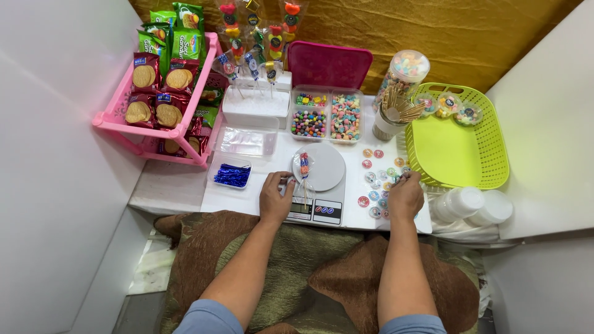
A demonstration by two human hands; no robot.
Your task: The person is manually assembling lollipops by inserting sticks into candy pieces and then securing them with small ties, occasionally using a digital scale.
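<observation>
A pink plastic rack (pixel 117 120) at the far left holds red packets of round biscuits (pixel 162 93) in front and green biscuit packets (pixel 176 34) behind. Beside it a white foam block (pixel 255 104) stands stuck with wrapped candy skewers (pixel 250 46), and a flat dark-pink plastic lid (pixel 328 64) leans against the golden cloth backdrop (pixel 470 31). In front of these sit a clear two-part box of small coloured sweets (pixel 327 116), a clear tray of empty cellophane bags (pixel 246 141) and a small clear tray of shiny blue twist ties (pixel 232 175).

The left hand (pixel 276 199) rests at the left edge of the white digital kitchen scale (pixel 318 185), its fingertips pinching the bottom of a cellophane-wrapped candy skewer (pixel 304 168) that lies across the scale's round plate. The right hand (pixel 405 196) lies over a scatter of small round coloured stickers (pixel 374 179) on the white table (pixel 176 185), fingers curled together at a sticker near the lime-green plastic basket (pixel 455 151); whether it actually grips one cannot be told.

A clear jar of pastel sweets (pixel 405 71) and a white cup of wooden sticks (pixel 396 114) stand behind the stickers. Three round clear tubs (pixel 448 105) lie in the basket's far end. White lidded tubs (pixel 473 206) sit just right of the right hand.
</observation>
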